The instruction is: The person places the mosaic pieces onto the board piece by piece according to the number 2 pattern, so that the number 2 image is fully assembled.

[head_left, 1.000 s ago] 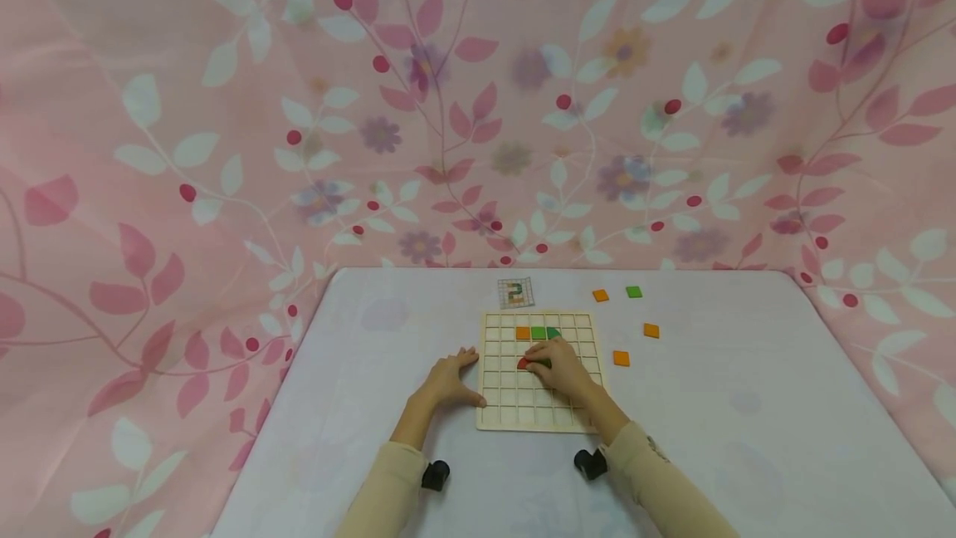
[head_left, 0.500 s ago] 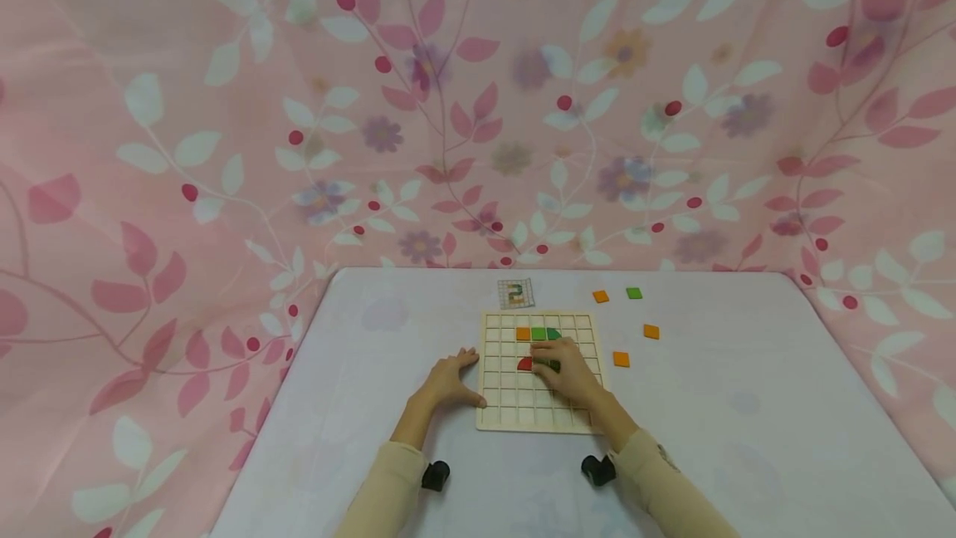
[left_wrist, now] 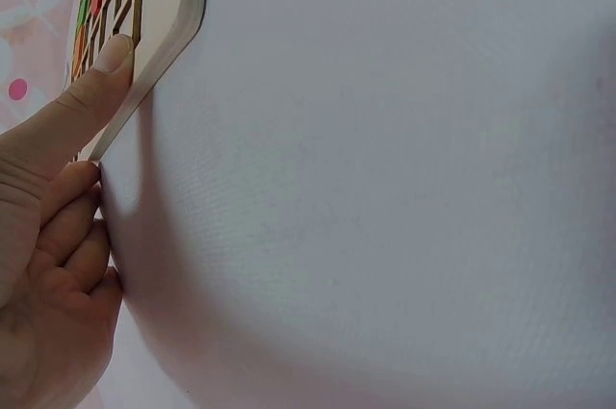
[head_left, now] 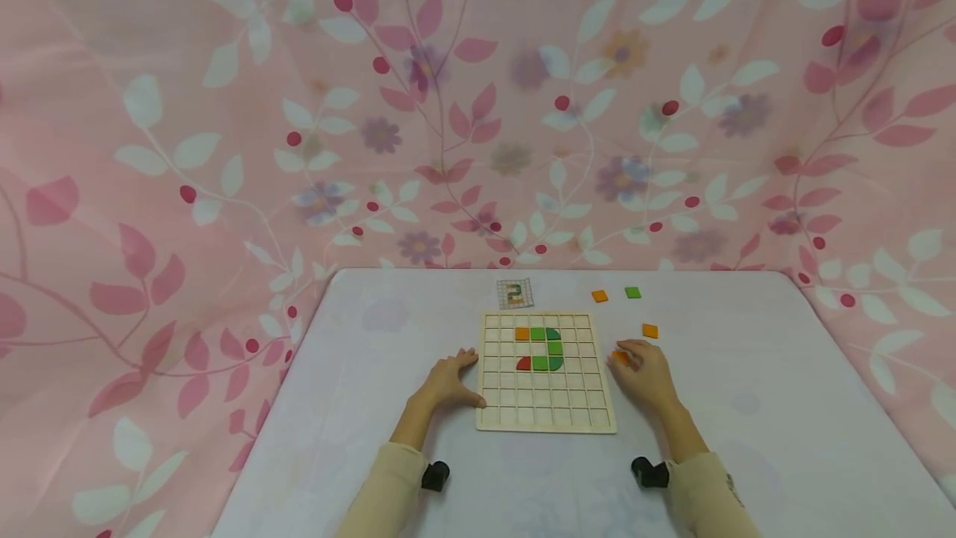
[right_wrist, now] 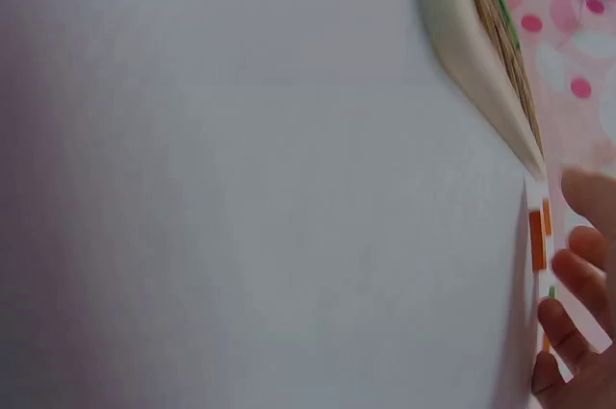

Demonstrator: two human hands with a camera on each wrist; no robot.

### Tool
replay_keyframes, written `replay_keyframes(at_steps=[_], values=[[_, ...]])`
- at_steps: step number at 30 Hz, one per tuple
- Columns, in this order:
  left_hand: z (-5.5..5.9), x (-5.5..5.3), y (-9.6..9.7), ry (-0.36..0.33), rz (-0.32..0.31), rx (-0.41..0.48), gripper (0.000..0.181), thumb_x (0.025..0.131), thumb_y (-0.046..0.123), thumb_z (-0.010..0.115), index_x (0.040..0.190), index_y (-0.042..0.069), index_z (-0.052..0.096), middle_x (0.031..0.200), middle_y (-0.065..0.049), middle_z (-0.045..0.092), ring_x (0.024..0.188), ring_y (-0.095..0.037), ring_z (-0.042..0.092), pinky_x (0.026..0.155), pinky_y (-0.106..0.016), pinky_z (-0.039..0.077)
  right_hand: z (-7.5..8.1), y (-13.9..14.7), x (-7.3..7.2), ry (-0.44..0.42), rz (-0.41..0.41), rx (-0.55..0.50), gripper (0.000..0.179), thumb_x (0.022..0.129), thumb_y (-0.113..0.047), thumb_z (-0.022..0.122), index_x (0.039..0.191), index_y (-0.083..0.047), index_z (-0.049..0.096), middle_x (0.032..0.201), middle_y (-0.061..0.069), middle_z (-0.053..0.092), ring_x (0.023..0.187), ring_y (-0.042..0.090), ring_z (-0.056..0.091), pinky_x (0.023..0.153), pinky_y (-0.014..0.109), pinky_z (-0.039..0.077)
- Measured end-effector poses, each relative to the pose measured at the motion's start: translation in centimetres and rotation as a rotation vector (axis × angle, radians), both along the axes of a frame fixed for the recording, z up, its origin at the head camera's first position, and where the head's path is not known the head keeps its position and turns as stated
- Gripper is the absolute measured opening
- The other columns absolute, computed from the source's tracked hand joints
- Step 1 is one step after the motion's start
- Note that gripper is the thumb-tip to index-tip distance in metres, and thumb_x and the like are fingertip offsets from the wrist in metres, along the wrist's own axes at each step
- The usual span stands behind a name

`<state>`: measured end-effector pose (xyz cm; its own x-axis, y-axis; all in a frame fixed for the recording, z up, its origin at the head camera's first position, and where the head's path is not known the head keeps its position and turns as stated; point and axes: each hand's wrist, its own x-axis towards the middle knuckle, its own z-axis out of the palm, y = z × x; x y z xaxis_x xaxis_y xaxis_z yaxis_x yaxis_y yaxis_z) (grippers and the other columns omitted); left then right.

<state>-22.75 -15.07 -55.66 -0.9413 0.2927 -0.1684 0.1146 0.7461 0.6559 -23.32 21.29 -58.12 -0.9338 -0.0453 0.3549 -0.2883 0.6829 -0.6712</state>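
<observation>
A square wooden grid board (head_left: 538, 419) lies flat on the table. On it sit an orange square tile (head_left: 522, 334), a green square tile (head_left: 538, 334), a dark green rounded tile (head_left: 553, 333), another green square (head_left: 555, 348), a red rounded tile (head_left: 524, 364), a green square (head_left: 540, 364) and a dark green rounded tile (head_left: 555, 364). My left hand (head_left: 448, 380) rests at the board's left edge, thumb on its rim (left_wrist: 159, 53). Right of the board, my right hand (head_left: 644, 372) is spread around a loose orange tile (head_left: 621, 358), which lies on the table; in the right wrist view my fingers (right_wrist: 577, 279) stand apart from it.
Behind the board lies a small pattern card (head_left: 515, 294). Loose on the table at the right are an orange tile (head_left: 600, 295), a green tile (head_left: 632, 292) and another orange tile (head_left: 651, 330). A pink floral cloth (head_left: 478, 106) hangs behind the white table (head_left: 762, 405).
My right hand has left the board and moved right to the nearest loose orange tile, uncovering the green tiles it had hidden. The left hand has stayed in place.
</observation>
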Motion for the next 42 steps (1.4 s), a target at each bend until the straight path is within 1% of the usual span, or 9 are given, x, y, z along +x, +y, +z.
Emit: replay_keyframes(at_steps=[7,11,14,17,19,24,30,36,42], values=[[-0.1,-0.2,-0.1,0.003,0.000,0.002,0.089,0.060,0.024,0.089,0.136,-0.001,0.048,0.146,-0.012,0.040,0.138,-0.035,0.029,0.112,-0.053,0.022,-1.1,1.5,0.6,0.068,0.048,0.025,0.032,0.071,-0.003,0.078,0.099,0.009,0.068,0.098,0.023,0.068,0.094,0.041,0.061,0.086,0.054,0.045],[-0.3,-0.2,0.0,-0.004,-0.002,0.000,0.090,0.060,0.024,0.089,0.136,-0.001,0.047,0.146,-0.012,0.039,0.138,-0.035,0.029,0.113,-0.053,0.022,-1.1,1.7,1.0,-0.003,0.013,-0.018,0.030,0.074,0.000,0.075,0.102,0.007,0.067,0.100,0.021,0.067,0.098,0.039,0.061,0.088,0.051,0.047],[-0.2,-0.1,0.0,-0.005,-0.005,0.003,0.089,0.060,0.023,0.089,0.136,-0.001,0.047,0.146,-0.013,0.040,0.137,-0.035,0.029,0.113,-0.053,0.021,-1.0,1.7,1.3,-0.032,-0.010,-0.048,0.030,0.074,0.001,0.074,0.102,0.007,0.067,0.101,0.020,0.066,0.097,0.037,0.060,0.087,0.034,0.052],[-0.1,0.0,-0.1,-0.005,-0.006,0.007,0.089,0.061,0.022,0.089,0.136,-0.001,0.047,0.146,-0.013,0.040,0.138,-0.035,0.029,0.113,-0.053,0.021,-1.1,1.6,1.4,-0.022,-0.025,-0.068,0.033,0.072,0.000,0.074,0.103,0.008,0.067,0.100,0.020,0.066,0.095,0.036,0.061,0.083,0.013,0.048],[-0.1,0.0,0.0,-0.004,-0.007,0.009,0.089,0.061,0.022,0.088,0.136,-0.001,0.047,0.146,-0.013,0.040,0.138,-0.035,0.029,0.113,-0.053,0.021,-1.1,1.4,1.4,-0.005,-0.037,-0.070,0.033,0.071,-0.001,0.075,0.102,0.009,0.066,0.099,0.021,0.066,0.094,0.036,0.061,0.080,0.010,0.046],[0.0,0.0,0.0,-0.005,-0.006,0.006,0.089,0.061,0.021,0.088,0.136,-0.001,0.047,0.146,-0.013,0.039,0.138,-0.035,0.029,0.113,-0.053,0.021,-1.4,1.0,1.2,0.025,-0.081,-0.063,0.031,0.071,-0.001,0.073,0.099,0.009,0.067,0.096,0.020,0.068,0.090,0.034,0.062,0.078,0.025,0.053],[0.0,-0.1,0.0,0.007,-0.010,0.014,0.088,0.061,0.021,0.088,0.135,-0.002,0.048,0.145,-0.013,0.040,0.137,-0.035,0.029,0.113,-0.053,0.022,-1.3,0.9,0.9,-0.024,-0.097,-0.064,0.032,0.072,0.002,0.070,0.103,0.009,0.066,0.100,0.021,0.067,0.091,0.032,0.061,0.080,0.037,0.052],[-0.2,-0.1,-0.1,0.011,-0.020,0.014,0.089,0.060,0.022,0.089,0.135,-0.003,0.047,0.145,-0.014,0.040,0.137,-0.036,0.029,0.112,-0.053,0.022,-0.8,1.4,0.1,-0.098,-0.128,-0.089,0.033,0.077,-0.006,0.068,0.108,0.005,0.066,0.099,0.017,0.065,0.087,0.025,0.056,0.074,0.030,0.048],[-0.2,0.0,0.0,-0.013,-0.001,0.021,0.089,0.061,0.023,0.088,0.136,-0.001,0.047,0.146,-0.012,0.039,0.138,-0.034,0.028,0.113,-0.053,0.020,-0.1,2.3,-3.6,0.086,-0.218,-0.058,0.026,0.081,-0.006,0.066,0.099,0.012,0.066,0.089,0.027,0.063,0.082,0.037,0.056,0.074,0.046,0.048]])
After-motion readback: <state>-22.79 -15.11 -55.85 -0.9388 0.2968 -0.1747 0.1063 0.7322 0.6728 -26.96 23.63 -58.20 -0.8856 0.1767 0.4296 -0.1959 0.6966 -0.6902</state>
